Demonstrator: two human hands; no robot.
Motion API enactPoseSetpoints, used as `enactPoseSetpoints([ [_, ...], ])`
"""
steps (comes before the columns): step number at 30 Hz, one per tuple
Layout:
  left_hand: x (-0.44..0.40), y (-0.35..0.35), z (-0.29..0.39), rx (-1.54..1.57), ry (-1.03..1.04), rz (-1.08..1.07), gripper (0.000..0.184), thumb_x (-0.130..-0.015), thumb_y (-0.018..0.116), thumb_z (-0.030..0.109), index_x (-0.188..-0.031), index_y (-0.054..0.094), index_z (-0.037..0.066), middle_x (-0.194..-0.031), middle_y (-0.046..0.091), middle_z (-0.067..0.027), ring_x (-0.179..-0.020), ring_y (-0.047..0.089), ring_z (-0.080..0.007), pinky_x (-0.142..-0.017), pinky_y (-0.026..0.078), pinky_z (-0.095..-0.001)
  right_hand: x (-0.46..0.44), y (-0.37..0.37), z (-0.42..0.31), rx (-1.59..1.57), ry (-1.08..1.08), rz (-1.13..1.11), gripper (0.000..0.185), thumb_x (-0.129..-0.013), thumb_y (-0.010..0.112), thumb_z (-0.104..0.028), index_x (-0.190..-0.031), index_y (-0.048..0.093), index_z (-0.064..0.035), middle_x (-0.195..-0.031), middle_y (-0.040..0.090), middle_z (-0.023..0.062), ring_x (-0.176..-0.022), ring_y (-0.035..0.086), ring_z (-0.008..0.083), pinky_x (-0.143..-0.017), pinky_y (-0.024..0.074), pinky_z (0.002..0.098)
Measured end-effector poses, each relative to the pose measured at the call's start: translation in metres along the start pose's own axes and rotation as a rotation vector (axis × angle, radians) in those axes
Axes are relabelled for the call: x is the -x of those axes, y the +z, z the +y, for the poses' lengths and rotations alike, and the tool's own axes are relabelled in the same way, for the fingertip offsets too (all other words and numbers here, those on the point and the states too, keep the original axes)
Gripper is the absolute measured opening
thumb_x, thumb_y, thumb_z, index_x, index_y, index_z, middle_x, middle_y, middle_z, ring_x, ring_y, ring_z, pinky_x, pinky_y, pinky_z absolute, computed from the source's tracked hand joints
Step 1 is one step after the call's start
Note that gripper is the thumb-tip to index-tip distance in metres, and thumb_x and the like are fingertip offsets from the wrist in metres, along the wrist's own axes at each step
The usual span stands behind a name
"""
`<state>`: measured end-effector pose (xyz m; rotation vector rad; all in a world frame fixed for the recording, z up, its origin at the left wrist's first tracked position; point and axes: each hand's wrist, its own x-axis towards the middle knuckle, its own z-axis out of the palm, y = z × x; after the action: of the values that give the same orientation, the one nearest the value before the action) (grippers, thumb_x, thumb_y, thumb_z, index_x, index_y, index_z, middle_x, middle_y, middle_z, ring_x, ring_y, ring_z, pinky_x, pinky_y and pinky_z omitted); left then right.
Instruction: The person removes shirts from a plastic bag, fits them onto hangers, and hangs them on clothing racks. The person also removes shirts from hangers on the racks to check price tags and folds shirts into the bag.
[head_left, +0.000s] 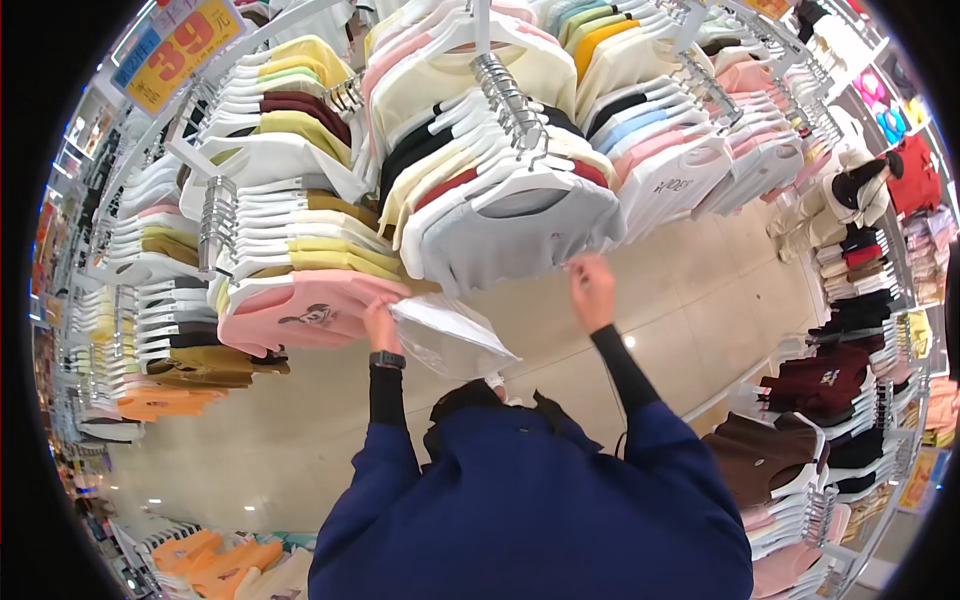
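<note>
My left hand (380,324), a dark watch on its wrist, is closed on the corner of a clear plastic bag (455,335) with something white and flat inside. The bag hangs out to the right of that hand. Just behind the hand is a pink T-shirt (300,312) with a dark cartoon print, at the front of a rack. My right hand (592,292) is raised with its fingers drawn together at the lower right edge of a grey shirt (515,235) on a hanger. Whether the fingertips grip the fabric is unclear.
Hanging shirts fill the racks ahead, on metal arms (505,95) that point towards me. A yellow price sign (182,50) stands at upper left. More clothes, including a brown vest (765,455), hang at right. Pale tiled floor (680,290) lies between the racks.
</note>
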<state>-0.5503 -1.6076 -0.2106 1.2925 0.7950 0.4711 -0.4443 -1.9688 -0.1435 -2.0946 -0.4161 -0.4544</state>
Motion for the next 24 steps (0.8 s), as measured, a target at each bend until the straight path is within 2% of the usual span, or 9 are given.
enactPoseSetpoints([
  [2, -0.009, 0.009, 0.019, 0.014, 0.019, -0.064, 0.021, -0.081, 0.047, 0.005, -0.076, 0.066, -0.001, -0.075, 0.061, -0.0025, -0.067, 0.051, -0.0123, -0.064, 0.038, -0.0226, -0.045, -0.006, 0.017, 0.107, 0.022, 0.077, 0.019, -0.077, 0.062, 0.002, -0.095, 0.062, -0.0038, -0.094, 0.059, 0.0118, -0.092, 0.058, 0.0302, -0.08, 0.0467, 0.0378],
  [4, -0.02, 0.014, 0.031, 0.09, 0.054, -0.176, 0.025, -0.082, 0.048, 0.013, -0.076, 0.066, -0.003, -0.076, 0.062, -0.0041, -0.071, 0.052, -0.0134, -0.069, 0.039, -0.0246, -0.079, -0.01, 0.024, 0.21, -0.074, 0.13, 0.03, -0.077, 0.063, 0.0, -0.106, 0.06, -0.0058, -0.107, 0.057, 0.0126, -0.104, 0.053, 0.0325, -0.09, 0.0422, 0.0414],
  [7, -0.026, 0.032, 0.052, 0.09, 0.101, -0.212, 0.023, -0.083, 0.054, 0.017, -0.081, 0.067, -0.001, -0.073, 0.063, -0.0061, -0.074, 0.056, -0.0163, -0.071, 0.042, -0.0267, -0.108, -0.01, 0.034, 0.307, -0.114, 0.085, 0.041, -0.076, 0.066, -0.003, -0.115, 0.057, -0.0086, -0.116, 0.054, 0.0127, -0.109, 0.05, 0.0336, -0.094, 0.04, 0.0434],
  [10, -0.003, 0.075, 0.09, -0.564, 0.441, -0.101, 0.021, -0.08, 0.065, 0.02, -0.094, 0.068, 0.005, -0.08, 0.064, -0.0079, -0.082, 0.06, -0.0217, -0.076, 0.045, -0.032, -0.115, -0.008, 0.039, 0.356, -0.112, -0.011, 0.046, -0.076, 0.068, -0.006, -0.12, 0.054, -0.0092, -0.119, 0.052, 0.0124, -0.111, 0.049, 0.0336, -0.094, 0.04, 0.0442],
  [13, -0.003, 0.101, 0.092, -0.757, 0.821, -0.115, 0.033, -0.076, 0.073, 0.02, -0.107, 0.066, 0.012, -0.093, 0.061, -0.0073, -0.092, 0.06, -0.0261, -0.08, 0.047, -0.0371, -0.123, -0.008, 0.048, 0.298, -0.122, -0.031, 0.043, -0.076, 0.071, -0.01, -0.116, 0.056, -0.0082, -0.115, 0.054, 0.0122, -0.109, 0.051, 0.0328, -0.094, 0.0396, 0.0443],
  [14, -0.004, 0.106, 0.09, -0.806, 0.81, -0.14, 0.039, -0.074, 0.074, 0.016, -0.112, 0.064, 0.014, -0.103, 0.055, -0.0071, -0.098, 0.057, -0.029, -0.08, 0.047, -0.0396, -0.125, -0.007, 0.051, 0.247, -0.132, -0.05, 0.042, -0.076, 0.072, -0.012, -0.115, 0.057, -0.0079, -0.114, 0.055, 0.012, -0.108, 0.052, 0.0324, -0.094, 0.0395, 0.0442],
  [18, 0.005, 0.122, 0.087, -0.937, 0.776, -0.05, 0.039, -0.073, 0.074, 0.016, -0.111, 0.064, 0.015, -0.107, 0.052, -0.0107, -0.098, 0.056, -0.0324, -0.08, 0.047, -0.0405, -0.135, 0.001, 0.053, 0.142, -0.188, -0.08, 0.04, -0.076, 0.075, -0.021, -0.11, 0.059, -0.0069, -0.107, 0.056, 0.011, -0.103, 0.054, 0.031, -0.091, 0.0395, 0.0434],
  [20, 0.007, 0.13, 0.08, -0.94, 0.787, -0.026, 0.039, -0.073, 0.075, 0.018, -0.111, 0.064, 0.015, -0.106, 0.053, -0.0099, -0.098, 0.056, -0.0317, -0.08, 0.047, -0.0408, -0.139, 0.004, 0.055, 0.124, -0.176, -0.059, 0.039, -0.076, 0.075, -0.026, -0.106, 0.06, -0.006, -0.105, 0.056, 0.0101, -0.101, 0.054, 0.0298, -0.089, 0.0394, 0.0427],
  [24, 0.014, 0.135, 0.057, -0.931, 0.734, 0.025, 0.039, -0.074, 0.076, 0.023, -0.109, 0.064, 0.011, -0.1, 0.062, -0.0106, -0.095, 0.06, -0.032, -0.079, 0.047, -0.0411, -0.138, -0.006, 0.068, 0.098, -0.223, -0.1, 0.036, -0.076, 0.075, -0.023, -0.104, 0.061, -0.0055, -0.097, 0.057, 0.0094, -0.096, 0.055, 0.0285, -0.084, 0.0424, 0.0405],
])
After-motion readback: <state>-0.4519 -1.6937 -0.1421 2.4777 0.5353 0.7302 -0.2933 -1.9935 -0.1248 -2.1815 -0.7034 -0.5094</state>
